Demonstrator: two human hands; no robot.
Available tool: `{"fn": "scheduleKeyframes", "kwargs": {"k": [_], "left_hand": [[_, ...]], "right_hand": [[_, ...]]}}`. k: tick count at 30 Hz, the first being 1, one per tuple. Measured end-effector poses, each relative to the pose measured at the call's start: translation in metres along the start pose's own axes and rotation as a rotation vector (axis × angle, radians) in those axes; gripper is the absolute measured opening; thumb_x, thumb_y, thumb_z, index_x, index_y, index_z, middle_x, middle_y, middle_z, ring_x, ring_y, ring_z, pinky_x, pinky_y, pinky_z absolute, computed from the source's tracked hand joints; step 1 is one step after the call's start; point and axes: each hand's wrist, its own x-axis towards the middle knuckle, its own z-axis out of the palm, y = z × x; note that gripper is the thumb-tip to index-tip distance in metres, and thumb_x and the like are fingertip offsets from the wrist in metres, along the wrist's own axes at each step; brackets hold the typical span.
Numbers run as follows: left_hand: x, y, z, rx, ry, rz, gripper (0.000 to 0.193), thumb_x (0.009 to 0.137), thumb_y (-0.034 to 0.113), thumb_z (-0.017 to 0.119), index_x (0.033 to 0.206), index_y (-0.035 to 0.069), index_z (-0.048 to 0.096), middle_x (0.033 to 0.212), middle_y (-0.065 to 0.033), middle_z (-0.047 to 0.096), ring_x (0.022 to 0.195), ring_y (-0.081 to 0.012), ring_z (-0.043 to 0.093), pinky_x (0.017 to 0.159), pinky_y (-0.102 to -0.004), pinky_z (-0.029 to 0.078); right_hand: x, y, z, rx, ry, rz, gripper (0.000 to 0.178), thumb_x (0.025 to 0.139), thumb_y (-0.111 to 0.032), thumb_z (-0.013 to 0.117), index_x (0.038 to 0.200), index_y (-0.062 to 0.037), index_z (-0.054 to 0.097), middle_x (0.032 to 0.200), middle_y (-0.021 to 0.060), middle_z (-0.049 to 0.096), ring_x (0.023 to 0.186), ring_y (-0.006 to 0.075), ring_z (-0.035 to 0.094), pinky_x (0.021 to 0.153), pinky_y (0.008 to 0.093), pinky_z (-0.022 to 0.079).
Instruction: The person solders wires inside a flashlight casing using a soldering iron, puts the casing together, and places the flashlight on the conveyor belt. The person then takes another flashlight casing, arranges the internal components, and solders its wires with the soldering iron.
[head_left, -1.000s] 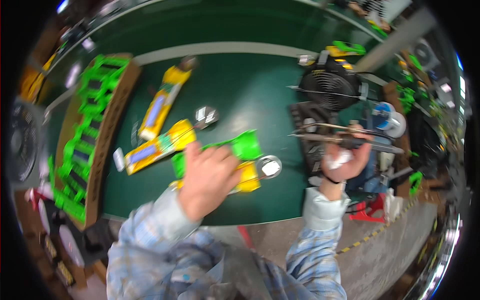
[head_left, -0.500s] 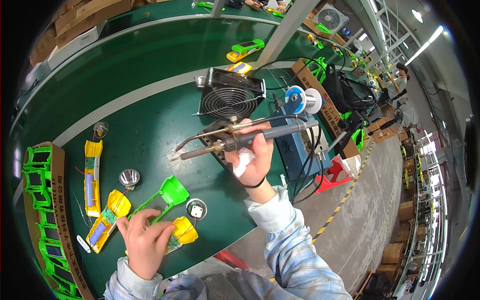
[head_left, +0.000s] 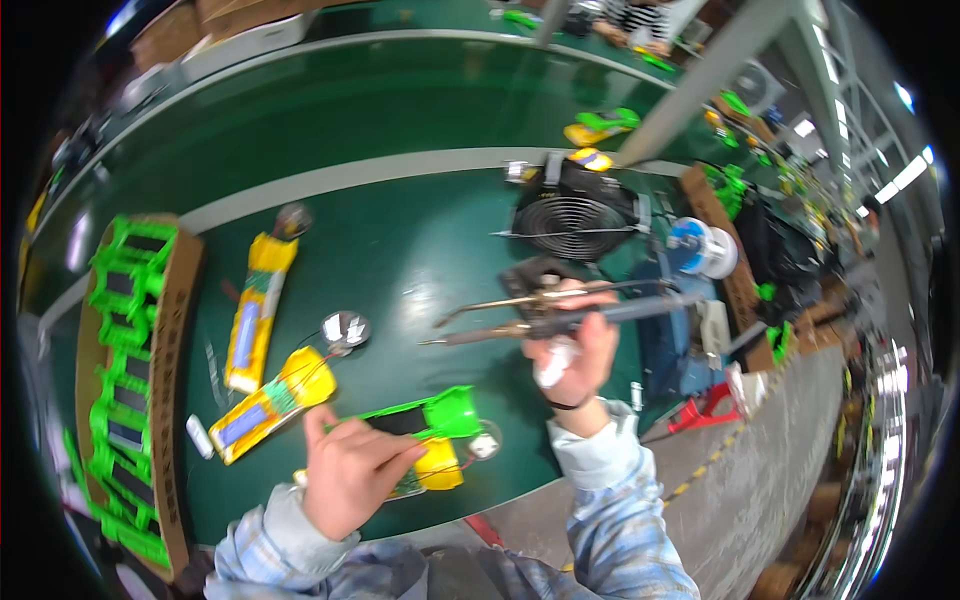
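Note:
My right hand (head_left: 580,355) is wrapped round a soldering iron (head_left: 630,312) with a thin metal feed tube along it; the tip points left over the table. A scrap of white material (head_left: 555,362) is tucked against that palm. My left hand (head_left: 350,470) pinches the near left end of a green plastic lamp cover (head_left: 455,412), whose dark panel shows. Partly beneath the cover and hand lies a yellow lamp housing (head_left: 440,465), wired to a round lamp head (head_left: 485,442). Two more yellow housings (head_left: 238,425) (head_left: 262,290) with blue cells lie further left, beside a shiny reflector (head_left: 345,330).
A cardboard box (head_left: 180,330) of green covers stands at the left. Behind the iron are a black fan (head_left: 575,215), a solder spool (head_left: 705,248) and a blue soldering station (head_left: 668,345). A red stool (head_left: 705,408) stands beyond the table's right edge.
The view has swung, shifting the scene rightward. The green cover has turned in my left hand, lying more level with its dark panel showing. My right hand still grips the iron.

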Motion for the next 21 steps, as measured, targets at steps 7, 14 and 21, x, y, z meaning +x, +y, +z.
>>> {"fn": "scheduleKeyframes", "kwargs": {"k": [7,14,21], "left_hand": [[0.002,-0.015,0.002,-0.124,-0.015,-0.112,0.004,0.065,0.018,0.067,0.065,0.014,0.065,0.054,0.0043,0.056,0.049,-0.0092,0.047,0.069,-0.0284,0.025],[0.003,-0.019,0.006,-0.148,0.049,-0.049,0.009,0.061,0.013,0.071,0.067,0.012,0.064,0.054,0.0045,0.055,0.051,-0.0076,0.049,0.068,-0.0273,0.026],[-0.001,-0.022,0.009,-0.153,-0.017,-0.081,0.015,0.057,0.004,0.067,0.069,0.012,0.064,0.058,0.0054,0.055,0.053,-0.0090,0.046,0.068,-0.0270,0.026]], "right_hand": [[0.002,0.005,-0.015,-0.169,-0.049,0.000,0.031,0.084,-0.030,0.046,0.088,0.0006,0.042,0.086,0.0108,0.038,0.050,0.0142,0.044,0.036,0.0188,0.039],[0.004,0.003,-0.016,-0.138,-0.033,0.051,0.036,0.089,-0.033,0.030,0.097,0.0010,0.038,0.099,0.0175,0.040,0.052,0.0156,0.045,0.034,0.0191,0.035],[-0.003,0.002,-0.023,-0.122,-0.103,0.102,0.034,0.090,-0.033,0.025,0.103,-0.0041,0.038,0.090,0.0177,0.052,0.040,0.0114,0.041,0.040,0.0209,0.029]]}}
